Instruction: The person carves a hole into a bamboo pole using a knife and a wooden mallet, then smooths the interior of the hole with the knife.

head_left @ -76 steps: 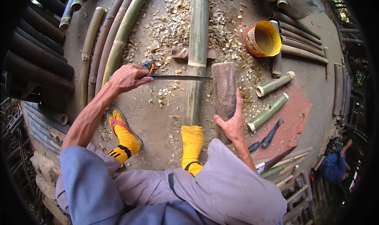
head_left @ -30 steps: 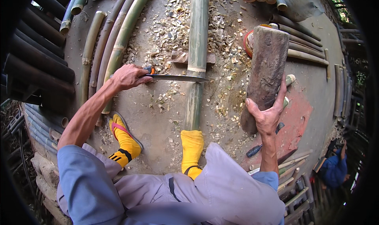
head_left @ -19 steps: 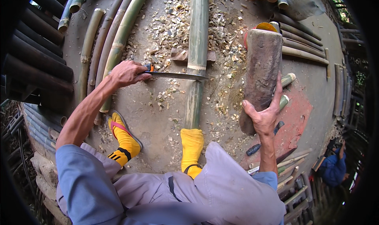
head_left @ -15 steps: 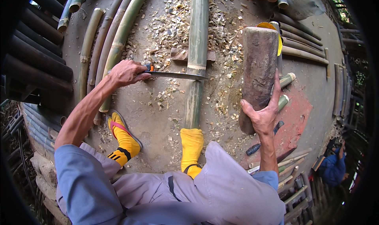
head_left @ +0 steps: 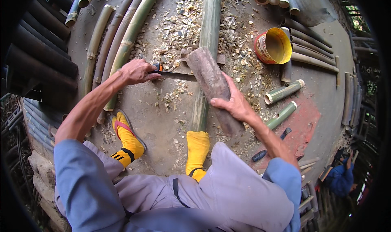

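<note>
My left hand (head_left: 136,72) is closed round the orange-and-black handle of a long-bladed knife (head_left: 179,75). The blade reaches across to a thick green bamboo pole (head_left: 210,20). My right hand (head_left: 232,102) grips a heavy brown wooden log (head_left: 205,67), tilted over the pole; its upper part hides the blade's tip, so I cannot tell whether log and blade touch. A wood block (head_left: 221,59) lies under the pole. At the pole's near end is my foot in a yellow sock (head_left: 198,148).
Bamboo chips (head_left: 183,28) litter the ground. To the right stand a bucket (head_left: 280,48) with yellow rim, cut bamboo pieces (head_left: 285,92) and a dark-handled tool (head_left: 260,155). Long poles (head_left: 128,40) lie on the left. A person in blue (head_left: 341,178) is at far right.
My right hand has swung the log leftward, from the right side to over the bamboo pole and blade. The bucket is now uncovered. My left hand keeps its grip on the knife.
</note>
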`<state>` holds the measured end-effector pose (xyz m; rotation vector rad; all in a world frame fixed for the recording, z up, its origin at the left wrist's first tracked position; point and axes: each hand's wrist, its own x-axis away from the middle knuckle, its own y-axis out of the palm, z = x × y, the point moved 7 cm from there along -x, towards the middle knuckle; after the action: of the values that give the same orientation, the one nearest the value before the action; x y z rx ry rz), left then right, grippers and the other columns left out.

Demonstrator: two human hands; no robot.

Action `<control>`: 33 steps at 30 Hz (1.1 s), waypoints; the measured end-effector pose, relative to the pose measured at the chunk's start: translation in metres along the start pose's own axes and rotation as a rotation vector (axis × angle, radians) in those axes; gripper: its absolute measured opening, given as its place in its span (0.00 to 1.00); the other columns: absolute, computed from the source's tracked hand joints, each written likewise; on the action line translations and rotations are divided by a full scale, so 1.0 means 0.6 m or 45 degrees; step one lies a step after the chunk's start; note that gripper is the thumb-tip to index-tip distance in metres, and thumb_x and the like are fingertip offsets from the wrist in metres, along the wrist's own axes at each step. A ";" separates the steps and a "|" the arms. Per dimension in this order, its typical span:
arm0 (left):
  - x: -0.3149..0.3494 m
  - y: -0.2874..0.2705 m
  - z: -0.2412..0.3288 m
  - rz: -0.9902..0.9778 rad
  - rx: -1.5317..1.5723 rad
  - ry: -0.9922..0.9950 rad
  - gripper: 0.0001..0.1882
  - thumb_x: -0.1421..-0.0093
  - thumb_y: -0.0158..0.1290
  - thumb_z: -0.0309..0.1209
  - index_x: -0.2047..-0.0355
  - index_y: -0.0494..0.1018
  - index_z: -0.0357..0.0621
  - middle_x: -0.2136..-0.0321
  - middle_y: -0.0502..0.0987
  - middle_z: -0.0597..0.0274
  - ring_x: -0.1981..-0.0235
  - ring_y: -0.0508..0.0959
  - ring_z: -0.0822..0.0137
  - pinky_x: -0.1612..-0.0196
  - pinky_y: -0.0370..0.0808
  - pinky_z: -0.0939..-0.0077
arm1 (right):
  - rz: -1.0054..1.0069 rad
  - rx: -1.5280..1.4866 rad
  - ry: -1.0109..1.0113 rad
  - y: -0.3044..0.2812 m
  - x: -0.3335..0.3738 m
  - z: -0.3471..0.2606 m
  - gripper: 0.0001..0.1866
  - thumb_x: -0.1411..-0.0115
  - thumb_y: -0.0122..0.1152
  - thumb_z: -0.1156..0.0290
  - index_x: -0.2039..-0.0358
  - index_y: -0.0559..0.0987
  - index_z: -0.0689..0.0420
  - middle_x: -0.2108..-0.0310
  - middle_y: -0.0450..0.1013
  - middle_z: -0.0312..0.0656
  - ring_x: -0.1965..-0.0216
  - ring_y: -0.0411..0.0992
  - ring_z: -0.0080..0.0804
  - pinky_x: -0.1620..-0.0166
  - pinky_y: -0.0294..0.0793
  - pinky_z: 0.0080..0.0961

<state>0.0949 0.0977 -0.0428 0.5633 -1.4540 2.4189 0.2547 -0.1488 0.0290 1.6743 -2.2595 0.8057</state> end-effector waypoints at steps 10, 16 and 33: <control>0.015 0.001 0.000 0.012 0.044 -0.047 0.24 0.39 0.49 0.52 0.70 0.78 0.42 0.81 0.76 0.47 0.80 0.76 0.47 0.73 0.74 0.57 | 0.758 -0.683 -0.683 -0.156 0.041 -0.203 0.51 0.55 0.69 0.63 0.35 0.51 0.59 0.47 0.63 0.50 0.46 0.65 0.40 0.43 0.66 0.36; -0.007 0.015 0.006 0.011 0.048 0.003 0.27 0.38 0.46 0.54 0.73 0.76 0.41 0.82 0.75 0.47 0.80 0.75 0.45 0.73 0.73 0.55 | -0.086 0.120 -0.015 -0.005 -0.006 0.008 0.53 0.54 0.68 0.51 0.34 0.50 0.55 0.40 0.59 0.59 0.39 0.59 0.53 0.36 0.57 0.41; 0.014 0.027 0.002 -0.002 0.180 -0.086 0.27 0.40 0.48 0.56 0.72 0.76 0.41 0.82 0.73 0.43 0.77 0.75 0.43 0.71 0.73 0.54 | -0.013 -0.030 -0.081 0.029 0.012 0.026 0.52 0.55 0.69 0.57 0.34 0.49 0.53 0.44 0.63 0.59 0.44 0.66 0.53 0.42 0.67 0.41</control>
<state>0.0812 0.0894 -0.0512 0.6834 -1.3139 2.5387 0.2385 -0.1598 0.0141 1.7234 -2.2904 0.7312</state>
